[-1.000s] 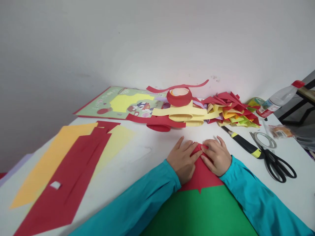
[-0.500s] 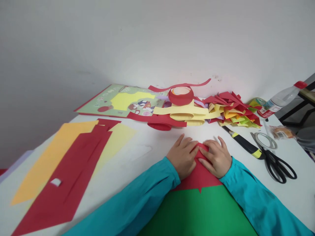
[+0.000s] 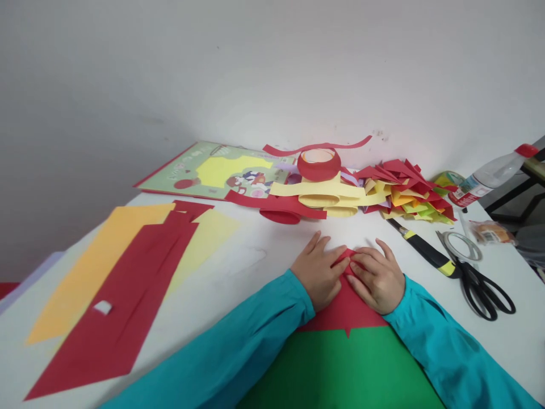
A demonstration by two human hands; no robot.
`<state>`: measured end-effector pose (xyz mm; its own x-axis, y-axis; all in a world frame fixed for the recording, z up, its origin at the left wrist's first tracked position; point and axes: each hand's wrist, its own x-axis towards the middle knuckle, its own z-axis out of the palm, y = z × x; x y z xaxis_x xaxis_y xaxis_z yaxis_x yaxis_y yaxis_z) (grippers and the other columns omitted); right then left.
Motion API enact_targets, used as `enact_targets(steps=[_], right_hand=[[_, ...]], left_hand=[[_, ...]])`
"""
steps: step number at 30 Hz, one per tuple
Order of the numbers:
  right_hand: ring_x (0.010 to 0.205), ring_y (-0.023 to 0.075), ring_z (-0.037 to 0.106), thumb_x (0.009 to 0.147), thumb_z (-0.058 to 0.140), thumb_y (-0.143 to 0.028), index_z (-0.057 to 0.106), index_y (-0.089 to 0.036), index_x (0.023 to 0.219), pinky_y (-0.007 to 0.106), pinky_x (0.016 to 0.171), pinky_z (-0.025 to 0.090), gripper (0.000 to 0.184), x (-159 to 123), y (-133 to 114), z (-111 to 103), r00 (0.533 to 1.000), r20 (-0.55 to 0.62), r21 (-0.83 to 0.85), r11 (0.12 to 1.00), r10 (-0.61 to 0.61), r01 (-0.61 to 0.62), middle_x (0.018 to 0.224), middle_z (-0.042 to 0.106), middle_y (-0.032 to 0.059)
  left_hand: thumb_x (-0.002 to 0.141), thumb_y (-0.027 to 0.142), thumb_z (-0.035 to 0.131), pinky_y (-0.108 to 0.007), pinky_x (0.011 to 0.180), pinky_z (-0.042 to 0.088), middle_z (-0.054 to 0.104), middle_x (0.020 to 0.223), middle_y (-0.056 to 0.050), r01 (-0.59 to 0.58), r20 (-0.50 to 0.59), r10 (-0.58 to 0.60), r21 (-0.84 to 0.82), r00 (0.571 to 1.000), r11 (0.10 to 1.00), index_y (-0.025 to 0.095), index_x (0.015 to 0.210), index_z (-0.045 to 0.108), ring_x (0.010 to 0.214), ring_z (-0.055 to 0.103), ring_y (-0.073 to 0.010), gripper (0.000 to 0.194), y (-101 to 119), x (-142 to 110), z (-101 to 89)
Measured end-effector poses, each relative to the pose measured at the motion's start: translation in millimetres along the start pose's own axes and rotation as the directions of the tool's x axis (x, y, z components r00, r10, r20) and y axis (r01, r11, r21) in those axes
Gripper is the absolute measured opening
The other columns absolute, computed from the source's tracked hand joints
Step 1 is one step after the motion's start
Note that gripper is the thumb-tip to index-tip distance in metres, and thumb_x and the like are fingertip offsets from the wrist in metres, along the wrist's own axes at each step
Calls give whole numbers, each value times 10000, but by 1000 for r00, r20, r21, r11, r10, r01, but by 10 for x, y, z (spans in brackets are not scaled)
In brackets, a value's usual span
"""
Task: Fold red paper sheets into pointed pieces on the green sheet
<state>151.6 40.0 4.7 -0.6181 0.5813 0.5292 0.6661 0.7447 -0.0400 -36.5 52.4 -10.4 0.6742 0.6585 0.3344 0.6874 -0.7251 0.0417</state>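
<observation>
A sheet of red paper with a small pointed notch at its lower edge lies in front of me, over a green sheet. My left hand has its fingers bent on the upper left of the red paper, gripping its top. Close beside it, my right hand grips the upper right, thumb and fingertips drawn together on the paper. The two hands' fingertips nearly meet at the paper's top end and partly cover it.
At left lie long red paper and orange paper. Behind stand paper rings, a picture book and a pile of folded paper pieces. Scissors, a cutter knife, a tape roll and a bottle are at right.
The view has shifted slightly, so things sit a little further right. Both hands stay at the top of the red paper, with their fingertips moved only slightly.
</observation>
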Motion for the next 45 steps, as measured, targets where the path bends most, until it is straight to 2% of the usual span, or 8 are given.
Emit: enact_targets(steps=[8, 15, 19, 24, 28, 34, 39, 45], right_hand=[[928, 216, 598, 848, 526, -249, 693, -159, 831, 489, 968, 365, 191, -41, 3, -32, 1000, -7, 45, 999, -6, 6, 911, 696, 65], [925, 205, 609, 854, 531, -251, 696, -171, 839, 449, 929, 411, 185, -57, 16, -24, 1000, -10, 73, 997, 16, -16, 921, 699, 62], [924, 211, 608, 852, 538, -247, 696, -165, 838, 442, 912, 428, 179, -60, 13, -22, 1000, -16, 78, 997, 20, -19, 924, 699, 68], [921, 220, 604, 842, 548, -249, 692, -156, 820, 432, 876, 453, 172, -62, 13, -13, 999, -41, 85, 996, 8, -4, 928, 697, 76], [913, 212, 601, 837, 552, -251, 685, -163, 812, 430, 882, 449, 161, -52, 15, -13, 999, -40, 104, 994, 23, -18, 907, 696, 69], [890, 197, 603, 830, 559, -242, 681, -174, 796, 416, 885, 443, 143, -34, 17, -7, 997, -57, 134, 990, 45, -37, 861, 697, 54], [874, 191, 607, 834, 550, -240, 683, -184, 800, 408, 875, 447, 148, -35, 27, 2, 996, -64, 138, 989, 55, -46, 848, 700, 48], [887, 191, 599, 837, 539, -233, 684, -176, 832, 411, 897, 429, 155, -32, 44, 4, 997, -49, 136, 990, 54, -47, 871, 700, 52]], left_hand=[[747, 271, 526, -575, 1055, 191, 527, 1298, -42, 14, -1, -14, -60, 1000, 998, 204, 1166, 599, 1212, 375, -369, 431, -16, -17, -5], [743, 274, 501, -529, 1083, 180, 506, 1320, -84, 52, -60, -60, -126, 996, 991, 144, 1173, 581, 1250, 359, -323, 457, -3, -13, 4], [739, 293, 497, -581, 1057, 173, 401, 1405, -101, 105, -34, -108, -84, 994, 991, 147, 1214, 552, 1284, 294, -365, 500, 16, 4, 9], [764, 283, 452, -584, 1061, 159, 384, 1424, -70, 100, 18, -99, -70, 995, 993, 125, 1241, 527, 1288, 294, -349, 508, 35, 19, 23], [761, 286, 443, -597, 1044, 178, 331, 1454, -72, 113, 20, -112, -56, 994, 992, 116, 1256, 512, 1288, 284, -368, 528, 30, 24, 20], [755, 285, 435, -592, 1043, 185, 317, 1459, -84, 132, 48, -129, -64, 990, 989, 101, 1246, 514, 1294, 280, -355, 530, 30, 37, 11], [751, 295, 443, -609, 1032, 179, 276, 1476, -98, 143, 49, -141, -46, 989, 989, 105, 1271, 490, 1291, 268, -387, 555, 25, 26, 18], [750, 297, 432, -622, 1029, 182, 308, 1466, -55, 146, 86, -140, -72, 986, 987, 109, 1268, 493, 1283, 274, -383, 554, 11, 51, 0]])
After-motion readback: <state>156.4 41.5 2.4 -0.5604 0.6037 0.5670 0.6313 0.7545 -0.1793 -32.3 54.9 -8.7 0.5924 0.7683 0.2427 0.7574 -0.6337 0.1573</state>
